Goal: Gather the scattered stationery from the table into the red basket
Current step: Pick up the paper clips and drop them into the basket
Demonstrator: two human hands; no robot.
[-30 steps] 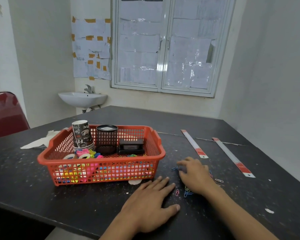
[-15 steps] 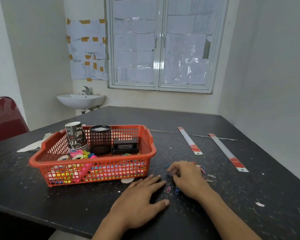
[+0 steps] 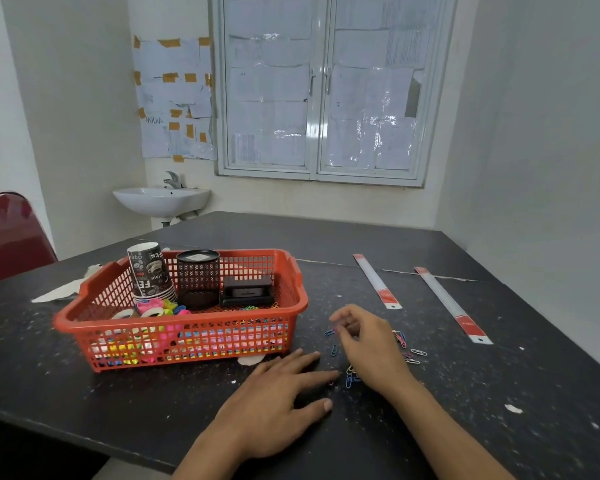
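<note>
Just right of the red basket (image 3: 174, 323) on the dark counter (image 3: 465, 393), the right grip (image 3: 368, 344) curls its fingers toward the thumb over a scatter of coloured paper clips (image 3: 401, 338) lying under and on both sides of it; blur hides whether it pinches one. The left grip (image 3: 278, 403) lies flat and spread on the counter near the basket's front corner, fingertips just beside the nearest clips; two rulers (image 3: 378, 282) lie farther right.

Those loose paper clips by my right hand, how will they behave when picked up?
The paper clips look thin and flat on the table, so they will probably slide when pushed. They seem very light. Some lie bunched beside the right hand, so several may lift together.
</note>
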